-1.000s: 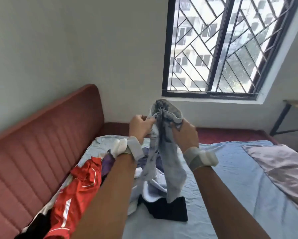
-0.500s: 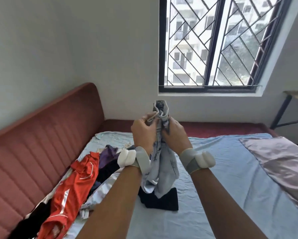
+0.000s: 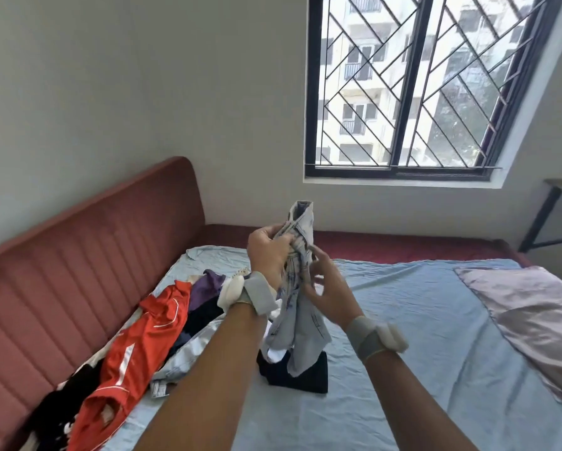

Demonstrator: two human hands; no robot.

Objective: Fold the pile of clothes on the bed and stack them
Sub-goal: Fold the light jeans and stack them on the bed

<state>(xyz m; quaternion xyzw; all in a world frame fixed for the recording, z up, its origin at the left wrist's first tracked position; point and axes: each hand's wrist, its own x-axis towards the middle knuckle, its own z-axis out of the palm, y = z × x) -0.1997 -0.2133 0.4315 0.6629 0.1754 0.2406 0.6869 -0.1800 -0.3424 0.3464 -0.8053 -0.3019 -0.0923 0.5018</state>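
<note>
A person stands by a bed with a light blue sheet and holds up a pale grey-white printed cloth garment in the air over the bed. The left hand has its fingers curled tight round the bunched top of the garment, so the top end sticks up above the fist. The right hand is just beside the garment on its right side. Its fingers are spread and only a little bent, and the fingertips touch the cloth, but the hand does not grip it. The rest of the garment hangs down between the two arms, and its low end hangs in front of a dark navy folded cloth that lies flat on the sheet.

Each wrist has a grey band with a white lump on it.

To the left, a messy pile of clothes lies on the bed by the long red padded headboard. On the pile there is a bright red sports shirt with white lines, a purple piece, black pieces and a pale blue shiny one.

On the right side of the bed lies a shiny pinkish-grey pillow. Behind the bed there is a window with black bars, and tall pale buildings show through it
</note>
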